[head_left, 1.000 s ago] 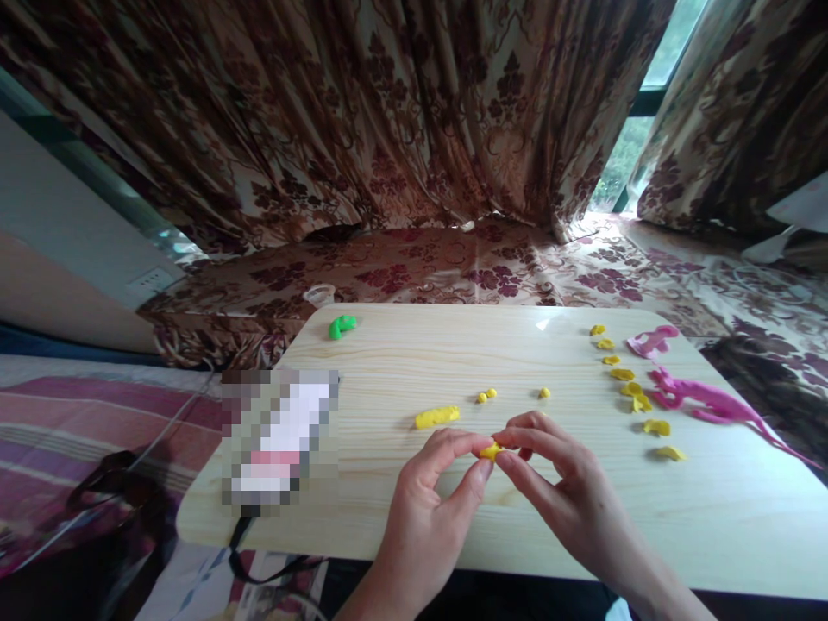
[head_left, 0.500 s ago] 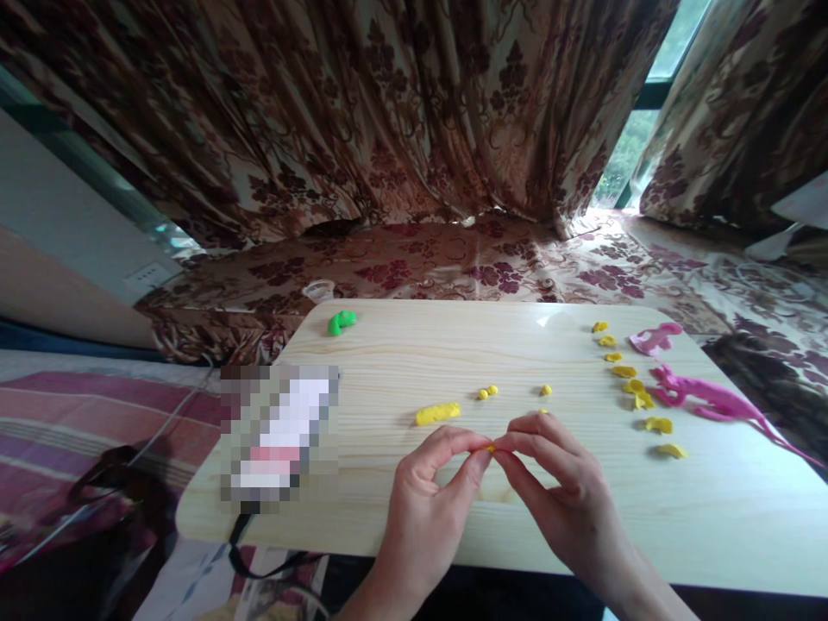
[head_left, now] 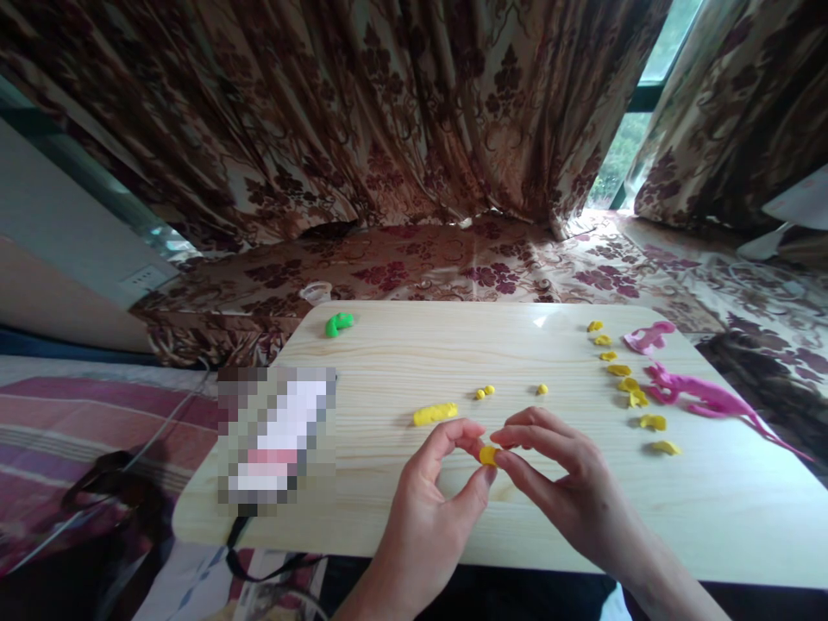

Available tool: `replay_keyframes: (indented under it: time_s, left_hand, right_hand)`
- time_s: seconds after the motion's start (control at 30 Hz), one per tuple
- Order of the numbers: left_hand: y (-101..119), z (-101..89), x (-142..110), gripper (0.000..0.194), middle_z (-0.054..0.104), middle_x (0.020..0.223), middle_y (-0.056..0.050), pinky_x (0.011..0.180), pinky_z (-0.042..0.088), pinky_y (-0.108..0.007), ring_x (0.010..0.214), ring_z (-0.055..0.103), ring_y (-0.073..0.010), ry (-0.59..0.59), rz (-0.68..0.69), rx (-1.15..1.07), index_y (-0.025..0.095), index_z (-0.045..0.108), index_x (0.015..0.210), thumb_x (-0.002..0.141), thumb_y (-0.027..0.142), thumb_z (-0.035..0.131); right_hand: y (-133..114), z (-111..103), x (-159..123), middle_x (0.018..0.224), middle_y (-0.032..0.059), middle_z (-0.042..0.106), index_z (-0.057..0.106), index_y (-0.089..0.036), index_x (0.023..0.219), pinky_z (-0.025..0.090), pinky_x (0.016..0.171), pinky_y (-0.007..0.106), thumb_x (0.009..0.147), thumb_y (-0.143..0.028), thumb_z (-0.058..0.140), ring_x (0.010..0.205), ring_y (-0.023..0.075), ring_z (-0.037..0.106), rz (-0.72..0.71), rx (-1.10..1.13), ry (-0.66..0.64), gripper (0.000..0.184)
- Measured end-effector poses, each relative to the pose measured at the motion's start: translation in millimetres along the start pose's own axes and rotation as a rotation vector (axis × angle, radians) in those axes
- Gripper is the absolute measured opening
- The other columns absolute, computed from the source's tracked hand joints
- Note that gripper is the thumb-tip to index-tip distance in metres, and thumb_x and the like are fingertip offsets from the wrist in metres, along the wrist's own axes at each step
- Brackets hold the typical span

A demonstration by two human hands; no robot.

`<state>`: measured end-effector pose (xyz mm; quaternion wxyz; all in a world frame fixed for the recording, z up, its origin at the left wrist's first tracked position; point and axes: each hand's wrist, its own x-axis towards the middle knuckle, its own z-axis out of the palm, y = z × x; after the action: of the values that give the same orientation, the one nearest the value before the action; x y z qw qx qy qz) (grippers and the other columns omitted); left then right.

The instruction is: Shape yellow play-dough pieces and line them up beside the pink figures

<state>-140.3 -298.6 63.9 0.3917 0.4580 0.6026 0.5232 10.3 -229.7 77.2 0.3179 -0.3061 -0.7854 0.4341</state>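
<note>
A small flattened piece of yellow modelling clay point(head_left: 488, 454) is held between my two hands, above the front part of the table. My left hand point(head_left: 435, 504) pinches it from the left with thumb and fingers. From the right, my right hand point(head_left: 569, 479) touches the same piece with its fingertips. Just beyond my left hand lies a thick yellow clay roll point(head_left: 435, 414). Small yellow clay balls point(head_left: 489, 390) rest behind it, and a single yellow ball point(head_left: 542, 390) sits further right.
Several thin yellow clay pieces point(head_left: 619, 370) form a row at the right, beside pink clay point(head_left: 705, 395) and a paler pink lump point(head_left: 650, 336). Green clay point(head_left: 338, 324) is at the back left. A blurred-out device point(head_left: 285, 440) lies on the wooden table point(head_left: 388, 345), left side.
My fingers have parted slightly and the yellow clay piece has been turned, so its flat face now shows. The things on the table have kept their places.
</note>
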Motion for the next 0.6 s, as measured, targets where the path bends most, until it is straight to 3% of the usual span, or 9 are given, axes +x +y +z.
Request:
replay_keyframes:
  time_s: [0.13,0.3,0.47,0.6]
  left_hand:
    - [-3,0.5,0,0.024,0.065,0.102,0.001,0.095,0.042,-0.028,0.103,0.059,-0.0163,0.018,-0.071,-0.112,0.024,0.06,0.103,0.08,0.021,0.064]
    - [-1,1.6,0,0.022,0.07,0.102,-0.005,0.09,0.045,-0.029,0.099,0.062,-0.0194,-0.084,-0.174,-0.24,0.019,0.066,0.103,0.082,0.026,0.062]
    - [-2,6.3,0,0.018,0.073,0.09,-0.006,0.081,0.049,-0.028,0.088,0.064,-0.0191,-0.011,-0.26,-0.332,0.014,0.069,0.092,0.079,0.026,0.066]
    - [-5,2.3,0,0.018,0.072,0.096,-0.007,0.083,0.049,-0.029,0.09,0.064,-0.0197,-0.055,-0.222,-0.292,0.016,0.067,0.094,0.08,0.027,0.064]
  right_hand:
    - [0,2,2,0.092,0.0042,0.059,0.064,-0.021,0.093,0.047,0.073,0.028,0.087,-0.02,0.057,0.084,0.0156,0.057,-0.041,-0.006,-0.021,0.01]
    - [4,7,2,0.083,0.0035,0.06,0.064,-0.021,0.091,0.045,0.07,0.031,0.086,-0.015,0.056,0.078,0.0166,0.056,-0.13,-0.043,0.05,0.011]
    - [12,14,-2,0.086,0.0041,0.06,0.064,-0.023,0.102,0.045,0.072,0.033,0.084,-0.008,0.056,0.081,0.0176,0.054,-0.247,-0.132,0.133,0.025]
    - [10,6,2,0.091,0.0054,0.059,0.063,-0.024,0.109,0.046,0.073,0.034,0.086,-0.011,0.054,0.085,0.0189,0.053,-0.263,-0.188,0.023,0.028]
